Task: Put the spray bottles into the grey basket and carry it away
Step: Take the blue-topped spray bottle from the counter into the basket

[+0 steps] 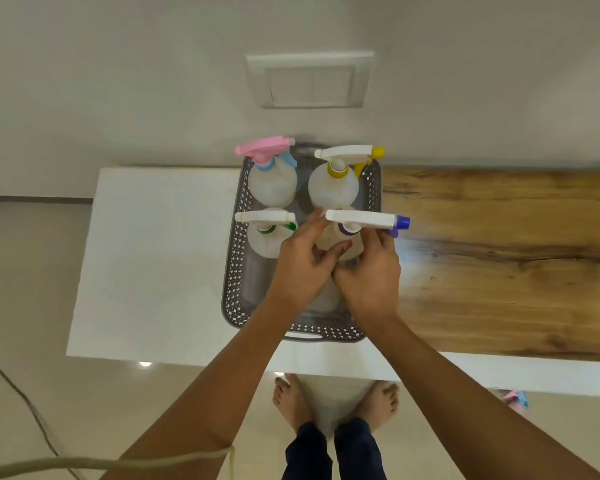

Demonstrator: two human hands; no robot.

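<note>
Grey basket [235,237] with white diamond-like perforation pattern on walls. Four translucent whitish bottles: pink-and-blue sprayer [265,150], white sprayer with yellow nozzle and collar [349,154], white sprayer with green collar [265,218], white sprayer with purple nozzle and collar [366,220]. Tabletop [160,254] white on the left, brown woodgrain on the right. Wall pale grey-white, white switch plate [309,79]. Floor beige. Trousers [333,452] dark navy.

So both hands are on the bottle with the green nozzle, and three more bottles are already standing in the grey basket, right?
Not quite. The head view shows the left hand and right hand around the purple-nozzled spray bottle, not the green one. The green-nozzled bottle stands untouched beside it. The rest holds: it, the pink-topped bottle and the yellow-nozzled bottle stand in the grey basket.
</note>
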